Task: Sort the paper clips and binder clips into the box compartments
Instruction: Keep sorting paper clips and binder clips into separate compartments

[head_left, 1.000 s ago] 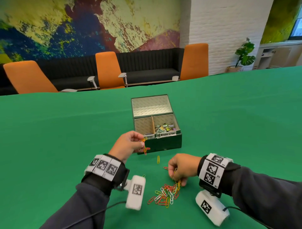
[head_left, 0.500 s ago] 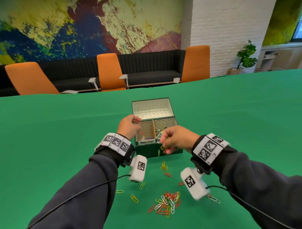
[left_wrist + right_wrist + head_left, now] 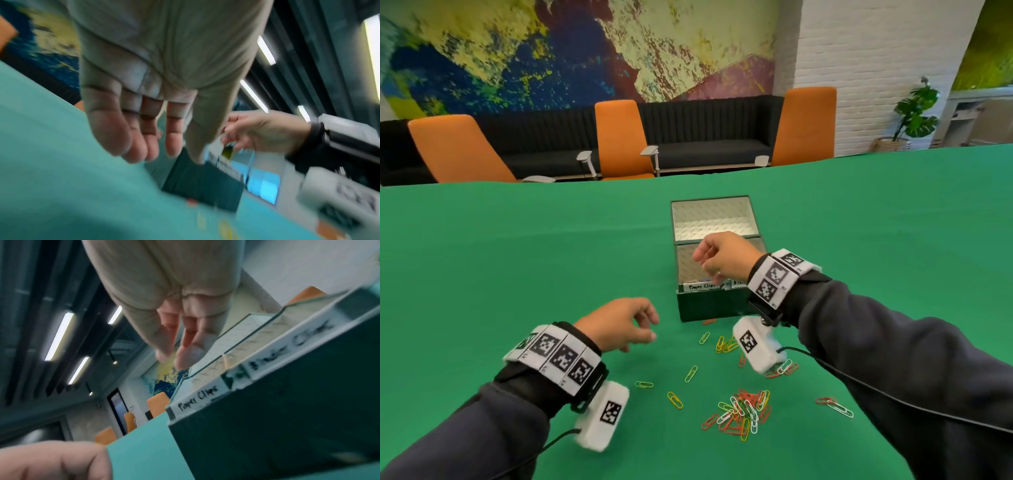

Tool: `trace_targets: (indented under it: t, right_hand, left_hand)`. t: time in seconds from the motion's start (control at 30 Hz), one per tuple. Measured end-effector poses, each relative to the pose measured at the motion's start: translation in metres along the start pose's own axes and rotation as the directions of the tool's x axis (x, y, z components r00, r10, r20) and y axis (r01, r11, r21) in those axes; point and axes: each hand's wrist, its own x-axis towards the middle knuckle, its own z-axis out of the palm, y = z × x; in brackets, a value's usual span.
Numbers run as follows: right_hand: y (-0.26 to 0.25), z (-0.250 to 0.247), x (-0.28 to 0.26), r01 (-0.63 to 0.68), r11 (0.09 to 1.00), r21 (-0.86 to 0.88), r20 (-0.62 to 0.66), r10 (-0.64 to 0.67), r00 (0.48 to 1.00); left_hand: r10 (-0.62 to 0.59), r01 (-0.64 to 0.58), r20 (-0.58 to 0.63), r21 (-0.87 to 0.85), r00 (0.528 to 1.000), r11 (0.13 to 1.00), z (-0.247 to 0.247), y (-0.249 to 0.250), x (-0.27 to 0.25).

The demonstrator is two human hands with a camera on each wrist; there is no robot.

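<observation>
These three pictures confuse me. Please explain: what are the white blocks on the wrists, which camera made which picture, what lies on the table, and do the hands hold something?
No robot here: a person sorts clips by hand. The white blocks under the wrists are cameras; a third is worn on the head. The wide picture is the head view; the two blurred ones look along each palm. On the green table stands an open box labelled "Paper Clips", with loose paper clips in front of it. The left hand hovers over the table, fingers relaxed, holding nothing. The right hand is above the box; whether it holds a clip is too blurred to tell.
</observation>
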Motion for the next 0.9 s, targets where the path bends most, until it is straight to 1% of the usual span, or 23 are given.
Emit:
trace_targets:
  t: [0.03,0.07,0.13,0.17,0.23,0.27,0.3,0.37,0.43,0.5,0.57,0.67,0.77,0.9]
  right_hand:
    - [0.004,0.0,-0.008,0.013,0.998,-0.055,0.079,-0.009,0.997]
    - [0.009,0.0,-0.016,0.024,0.994,-0.11,0.186,-0.003,0.983]
    - [0.02,0.005,-0.031,0.086,0.959,-0.269,0.399,0.03,0.917]
    - [0.027,0.01,-0.036,0.151,0.909,-0.389,0.459,0.049,0.887]
    - [0.04,0.023,-0.042,0.293,0.747,-0.597,0.521,0.083,0.85]
    - [0.044,0.03,-0.044,0.335,0.683,-0.649,0.536,0.099,0.838]
    - [0.048,0.035,-0.044,0.355,0.638,-0.683,0.545,0.123,0.829]
    - [0.053,0.04,-0.045,0.354,0.598,-0.719,0.544,0.166,0.823]
    - [0.055,0.038,-0.048,0.339,0.605,-0.72,0.537,0.176,0.825]
    - [0.056,0.033,-0.052,0.325,0.633,-0.703,0.536,0.171,0.827]
    - [0.057,0.029,-0.053,0.313,0.665,-0.678,0.518,0.131,0.845]
    - [0.053,0.031,-0.048,0.314,0.683,-0.66,0.485,0.068,0.872]
    - [0.049,0.035,-0.041,0.305,0.686,-0.661,0.494,0.092,0.864]
    - [0.059,0.027,-0.045,0.312,0.722,-0.618,0.525,0.084,0.847]
  left_hand:
    - [-0.026,0.02,0.08,0.083,0.996,0.996,0.005,-0.004,-0.006]
    - [-0.052,0.028,0.146,0.16,0.988,0.987,0.012,-0.005,-0.011]
    - [-0.097,0.016,0.237,0.324,0.967,0.946,0.026,-0.005,-0.019]
    - [-0.113,0.006,0.256,0.387,0.96,0.922,0.033,-0.003,-0.021]
    - [-0.118,-0.011,0.265,0.441,0.957,0.897,0.043,0.002,-0.023]
    - [-0.112,-0.021,0.265,0.453,0.958,0.891,0.046,0.005,-0.022]
    - [-0.104,-0.031,0.264,0.463,0.959,0.886,0.048,0.008,-0.02]
    - [-0.079,-0.06,0.272,0.468,0.959,0.882,0.052,0.014,-0.016]
    - [-0.044,-0.092,0.285,0.446,0.958,0.89,0.056,0.019,-0.013]
    - [-0.02,-0.113,0.301,0.416,0.953,0.902,0.06,0.022,-0.01]
    - [0.001,-0.124,0.302,0.387,0.953,0.914,0.063,0.026,-0.006]
    - [0.025,-0.125,0.292,0.328,0.956,0.936,0.067,0.035,0.001]
    - [0.051,-0.112,0.23,0.262,0.972,0.958,0.076,0.043,0.008]
    - [0.024,-0.052,0.165,0.171,0.986,0.984,0.079,0.034,0.01]
